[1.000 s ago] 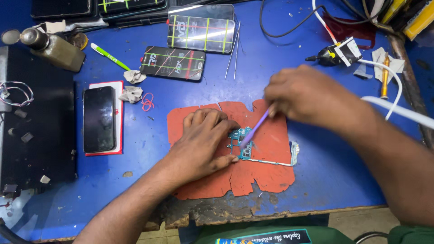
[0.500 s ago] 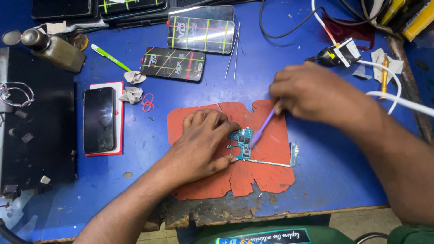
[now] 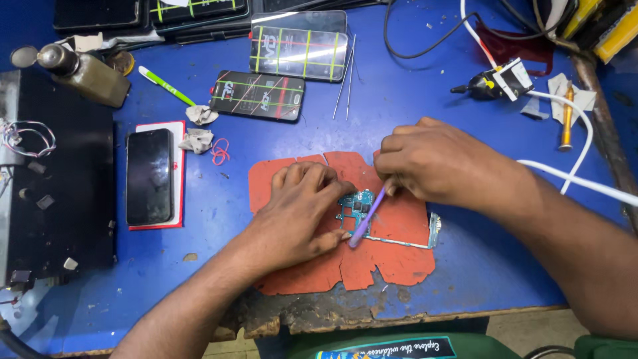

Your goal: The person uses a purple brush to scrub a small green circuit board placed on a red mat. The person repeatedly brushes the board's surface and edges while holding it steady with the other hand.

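Observation:
My left hand (image 3: 299, 213) rests on a torn red-orange mat (image 3: 392, 266), fingers pressing down a small blue-green phone circuit board (image 3: 359, 205). My right hand (image 3: 442, 163) grips a thin purple brush-like tool (image 3: 365, 219); its lower end lies across the board near my left fingertips. A thin metal frame strip (image 3: 425, 239) extends from the board to the right along the mat.
A black phone (image 3: 149, 176) lies on a red-edged card at left. Two phone screens (image 3: 259, 96) (image 3: 299, 50), tweezers (image 3: 345, 76), a green pen (image 3: 166, 86), a brown bottle (image 3: 86, 76), white cables (image 3: 571, 176) and a black box (image 3: 56, 193) surround the blue table (image 3: 478, 266), whose front edge is chipped.
My right hand has shifted left and down, and the purple tool's tip has slid lower across the board. My left hand stays pressed on the board.

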